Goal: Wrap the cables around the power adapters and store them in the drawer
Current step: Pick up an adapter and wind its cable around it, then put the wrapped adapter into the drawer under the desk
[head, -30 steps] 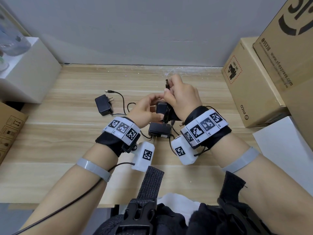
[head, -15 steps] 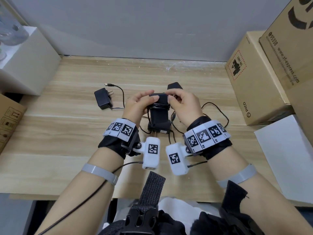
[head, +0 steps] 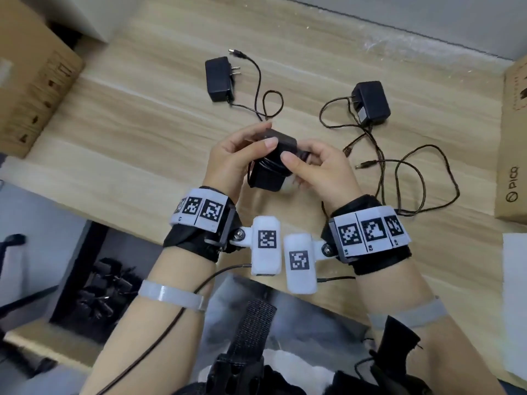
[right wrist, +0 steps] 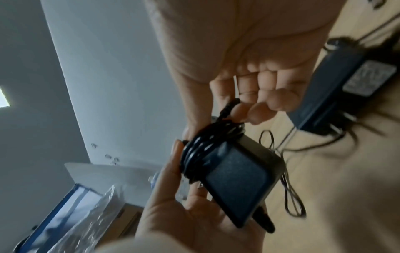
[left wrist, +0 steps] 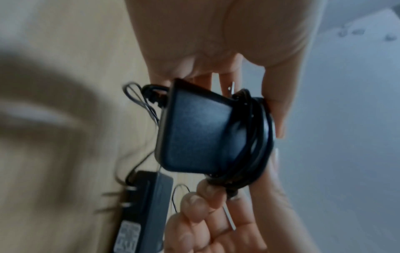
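While both hands hold it just above the counter (head: pixel 119 143), the power adapter (head: pixel 271 169) sits between them with its cable (left wrist: pixel 257 137) already coiled in several turns around one end. The left hand (head: pixel 228 163) grips the block with thumb on top and fingers curled behind it, and the right hand (head: pixel 319 172) pinches the coil and what looks like the cable's loose tip against the block's side. It looks like a small, rigid, fairly light plastic brick with smooth faces, so I would take it across the flat sides, clear of the metal prongs; the thin cable seems springy and likely to unwind unless the tip is tucked or kept pressed. Two more adapters wait on the counter: the left adapter (head: pixel 219 75) beyond the left hand, with a short loose lead (head: pixel 268 101), and the right adapter (head: pixel 370 105) farther right, whose long cable (head: pixel 413 181) sprawls in wide loops near the right wrist and could snag a sleeve or get dragged along. A cardboard box (head: pixel 513 155) borders the right edge and another box (head: pixel 31 89) the left. Below the counter's near edge on the left, an open drawer (head: pixel 85 295) appears to hold dark adapters already, though that area is blurred.
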